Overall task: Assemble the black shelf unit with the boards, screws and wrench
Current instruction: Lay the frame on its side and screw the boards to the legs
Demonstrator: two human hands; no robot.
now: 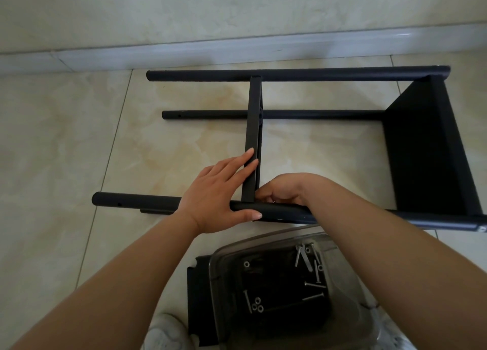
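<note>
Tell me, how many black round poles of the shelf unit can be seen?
3. The far pole lies near the wall, the middle pole lies lower behind the board, and the near pole passes under both hands. A fourth may be hidden underneath.

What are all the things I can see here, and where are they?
shelf unit: one, black, lying on its side on the floor near the wall
poles: three clearly seen, black, running left to right
middle board: one, black, edge-on between the poles
end board: one, black, at the right end
tub: one, clear plastic, bottom middle
screws: several, silver, loose in the tub
washers: a few, silver, in the tub
floor: beige tiles
shoes: pale, bottom edge
left hand: flat against the middle board, thumb over the near pole
right hand: curled at the joint; what it holds is hidden
</note>
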